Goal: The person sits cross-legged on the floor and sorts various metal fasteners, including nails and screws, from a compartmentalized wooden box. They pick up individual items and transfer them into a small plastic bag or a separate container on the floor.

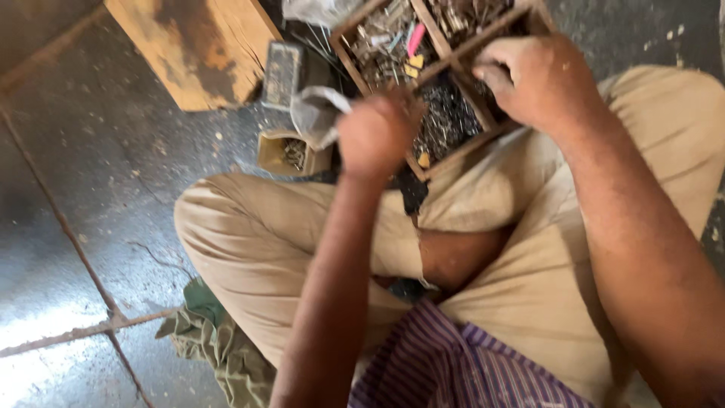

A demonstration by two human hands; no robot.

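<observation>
**Divided box of small hardware at risk of tipping**

To the left, a wooden board (198, 47) lies on the floor, with a small open carton (291, 153) of metal pieces nearer the knee. A spill could be caused if the wooden divided box (445, 57), which appears propped against the person's knee, were nudged; loose screws or nails could be scattered over the floor, and fingers could be pricked.

The left hand (375, 136) is closed into a fist just over the near compartment's edge; what is held cannot be told. The right hand (538, 79) is curled down into the right-hand compartment, fingers bent among the dark metal pieces; whether anything is pinched is hidden.
</observation>
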